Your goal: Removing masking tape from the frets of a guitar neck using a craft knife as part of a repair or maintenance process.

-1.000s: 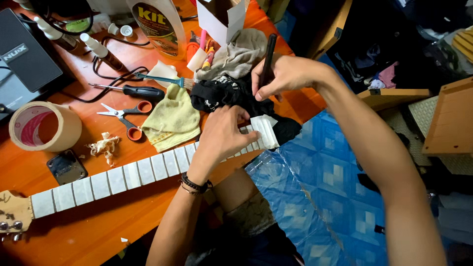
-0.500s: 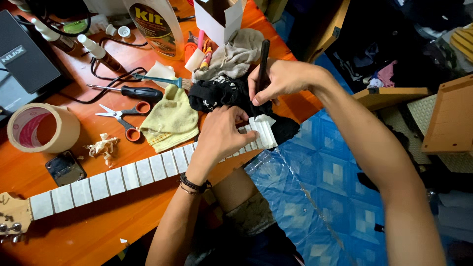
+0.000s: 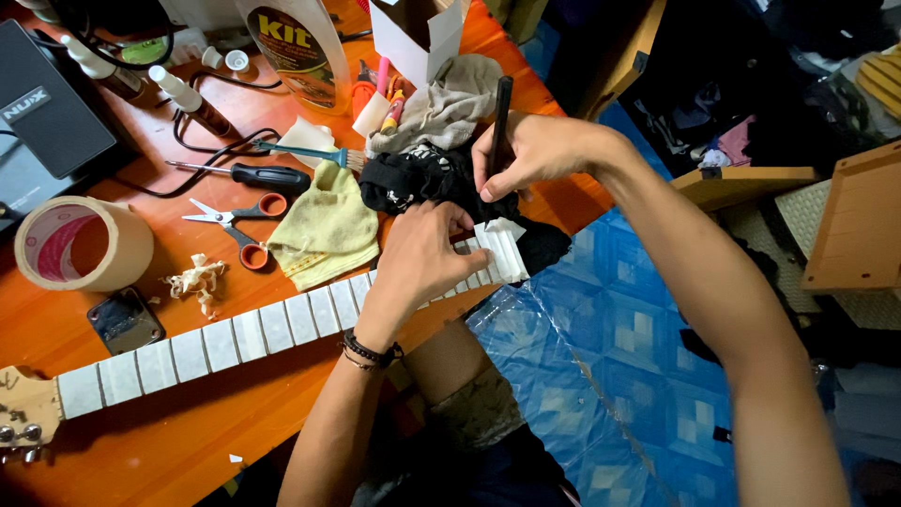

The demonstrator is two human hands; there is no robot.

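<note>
A guitar neck [image 3: 235,338] lies across the orange table, its fretboard covered in strips of pale tape, the headstock [image 3: 23,413] at the lower left. My left hand [image 3: 418,258] presses down flat on the neck near its right end. My right hand [image 3: 530,150] grips a thin black stick-like tool [image 3: 500,113], held upright with its lower tip near the last taped frets [image 3: 502,253]. A black cloth [image 3: 422,183] lies under and beside the neck's end.
On the table [image 3: 188,441] lie a yellow cloth [image 3: 328,225], orange-handled scissors [image 3: 239,225], a black screwdriver [image 3: 253,176], a roll of tape [image 3: 80,246], a small dark metal plate [image 3: 125,321], bottles, a grey cloth [image 3: 446,103] and a dark box [image 3: 47,113]. Blue patterned floor at right.
My right hand has brought the black tool down from above the cloth, closer to the neck's end. My left hand stays pressed on the neck.
</note>
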